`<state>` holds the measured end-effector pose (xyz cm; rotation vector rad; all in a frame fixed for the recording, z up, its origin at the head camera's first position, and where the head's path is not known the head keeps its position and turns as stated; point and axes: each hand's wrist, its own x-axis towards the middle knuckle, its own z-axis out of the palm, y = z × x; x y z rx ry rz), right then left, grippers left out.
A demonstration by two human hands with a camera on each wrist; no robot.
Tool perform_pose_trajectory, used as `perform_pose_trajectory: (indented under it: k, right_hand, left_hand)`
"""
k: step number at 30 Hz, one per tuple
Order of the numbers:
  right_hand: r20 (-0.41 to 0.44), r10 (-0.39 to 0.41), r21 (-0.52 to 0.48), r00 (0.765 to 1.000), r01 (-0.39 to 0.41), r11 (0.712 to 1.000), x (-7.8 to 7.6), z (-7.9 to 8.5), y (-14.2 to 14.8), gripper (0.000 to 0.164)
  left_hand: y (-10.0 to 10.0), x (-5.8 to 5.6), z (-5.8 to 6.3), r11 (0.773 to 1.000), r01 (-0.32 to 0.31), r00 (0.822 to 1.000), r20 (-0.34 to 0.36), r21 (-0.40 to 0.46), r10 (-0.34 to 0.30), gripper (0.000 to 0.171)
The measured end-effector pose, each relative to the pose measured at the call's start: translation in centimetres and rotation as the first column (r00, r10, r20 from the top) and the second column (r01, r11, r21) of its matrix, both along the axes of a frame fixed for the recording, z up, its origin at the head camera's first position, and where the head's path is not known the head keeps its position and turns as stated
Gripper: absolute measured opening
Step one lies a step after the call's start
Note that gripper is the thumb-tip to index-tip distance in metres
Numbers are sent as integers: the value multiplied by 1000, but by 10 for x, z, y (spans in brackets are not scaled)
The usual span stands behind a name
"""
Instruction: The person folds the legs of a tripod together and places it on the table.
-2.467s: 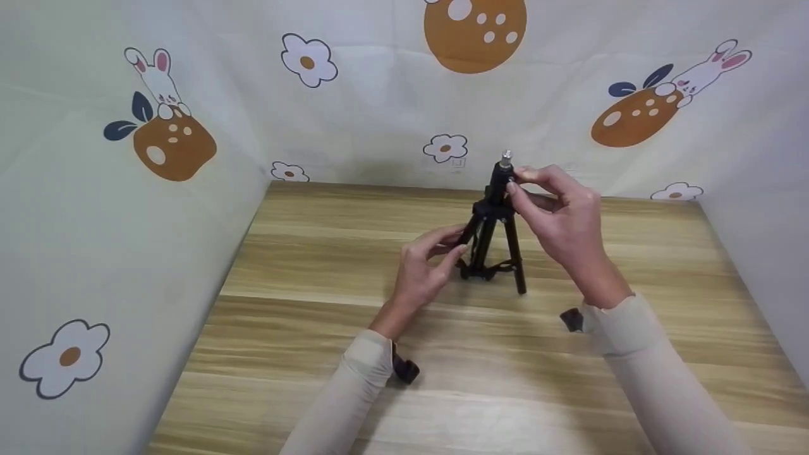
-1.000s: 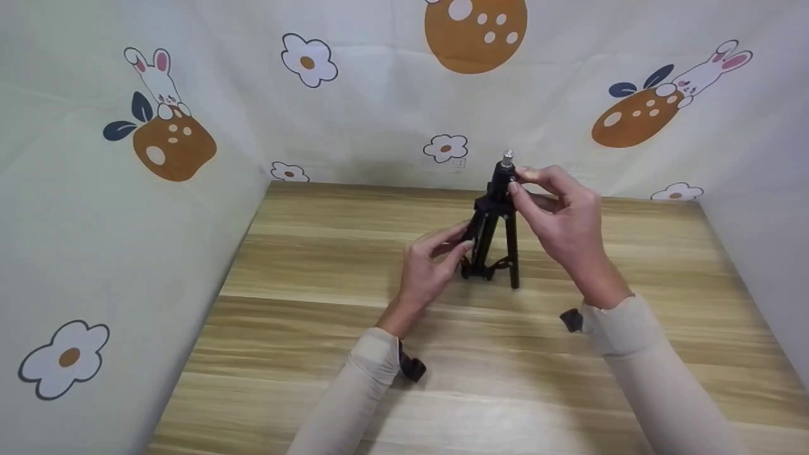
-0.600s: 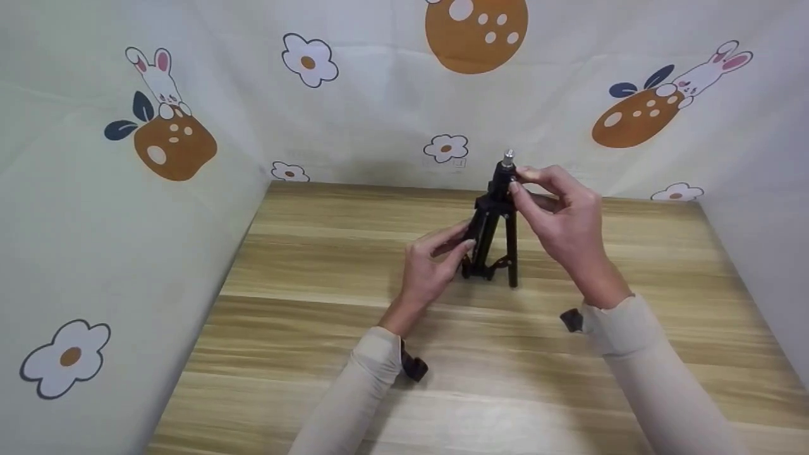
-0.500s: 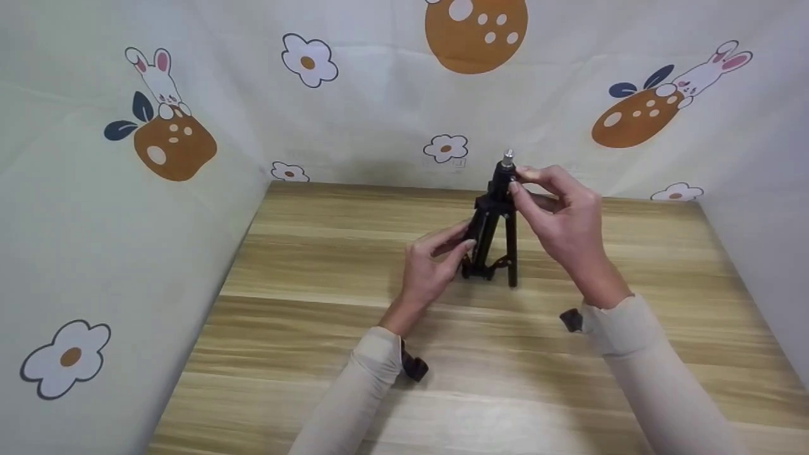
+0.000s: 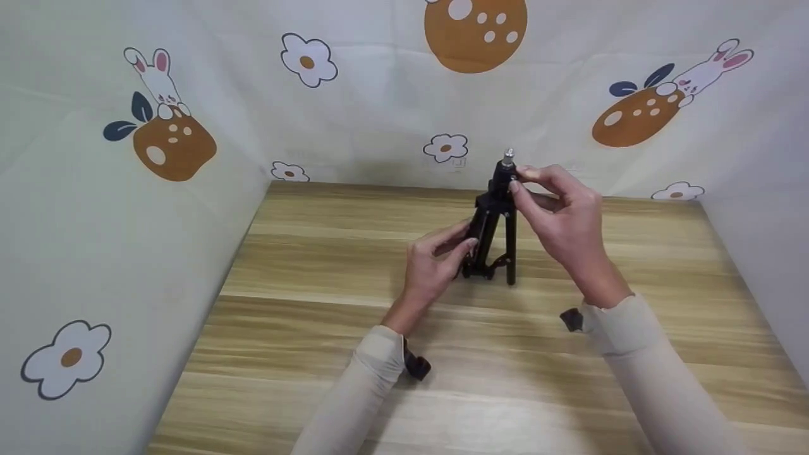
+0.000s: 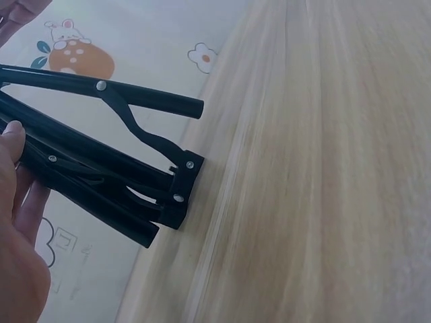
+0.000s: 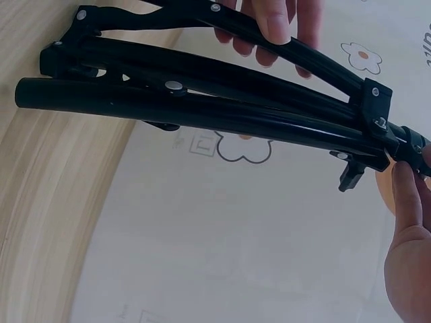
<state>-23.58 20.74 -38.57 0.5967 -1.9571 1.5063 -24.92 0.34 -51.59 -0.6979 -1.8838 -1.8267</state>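
A small black tripod (image 5: 485, 237) with a silver screw tip (image 5: 508, 157) stands nearly upright over the wooden table, its legs partly folded in. My left hand (image 5: 433, 265) grips one leg at the left, thumb in front and fingers behind. With thumb and fingertips, my right hand (image 5: 565, 218) pinches the collar near the tripod's top. In the left wrist view, the hinged braces (image 6: 145, 131) join the legs to a lower bracket (image 6: 182, 192). The right wrist view shows the legs (image 7: 202, 111) lying close together, with a small lever (image 7: 350, 176) by the upper joint.
The wood-grain table (image 5: 303, 354) reaches to a pale cloth backdrop (image 5: 366, 114) printed with rabbits, oranges and flowers, which also rises along both sides. A dark wrist-worn piece (image 5: 417, 366) sticks out below the left cuff, another dark piece (image 5: 572, 320) by the right cuff.
The tripod's legs have drawn closer together, the right leg swinging inward. My left hand has shifted slightly right with the leg it holds; my right hand has stayed at the collar.
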Motion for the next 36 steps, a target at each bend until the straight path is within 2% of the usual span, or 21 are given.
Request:
perform_pose_trajectory:
  k: [13,22,30,36]
  right_hand:
    - [-4,-7,-9,1000,7,1000,1,-1,1,12]
    - [-8,-9,-17,1000,9,1000,0,-3,1,14]
    - [-17,2,-11,1000,-2,1000,0,-3,0,13]
    - [-26,-7,-14,1000,6,1000,1,-3,-1,14]
  left_hand:
    - [5,1,-1,1000,9,999,31,15,-10,37]
    - [11,-1,-1,999,15,1000,17,36,-16,37]
    - [13,-1,-1,999,17,999,32,42,-19,38]
    - [15,-2,-2,1000,-4,1000,-6,0,4,36]
